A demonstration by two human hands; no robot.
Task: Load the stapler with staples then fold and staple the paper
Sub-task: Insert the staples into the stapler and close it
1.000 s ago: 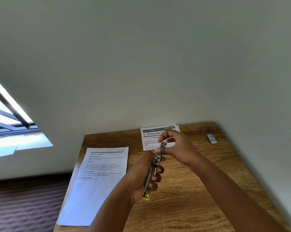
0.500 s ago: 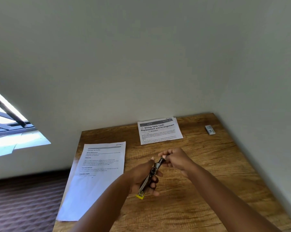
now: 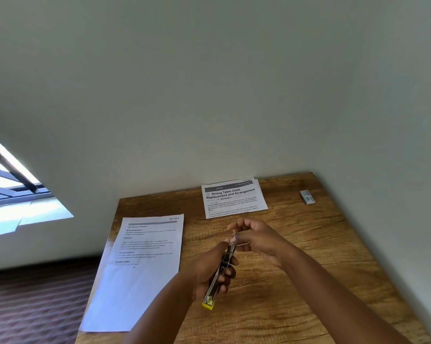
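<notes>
At the left of the wooden desk [image 3: 308, 256] we had a printed sheet of paper [image 3: 140, 264] lying flat, its near corner hanging past the desk edge; thin and limp, we judged it would crease easily and was best taken by an edge or corner when the fold came. Just right of it, above the middle of the desk, our left hand [image 3: 209, 271] was wrapped around the stapler [image 3: 220, 271], a slim metal tool with a yellow end pointing back toward us. We judged it light, rigid and a little slick along its metal rails, so the grip round its body suited it. At its far tip, our right hand [image 3: 256, 239] had the fingers curled together and pinched on something small at the stapler's mouth; whether that was a strip of staples or part of the stapler itself, we could not tell. The two hands met there, touching at the tool. Staples, we judged, would be brittle as a strip and liable to snap if squeezed hard. Beyond the hands, against the wall, lay a second printed page [image 3: 234, 198], and well apart near the right corner sat a small grey box [image 3: 307, 196], perhaps the staple box. Loading looked under way; folding had not begun.
</notes>
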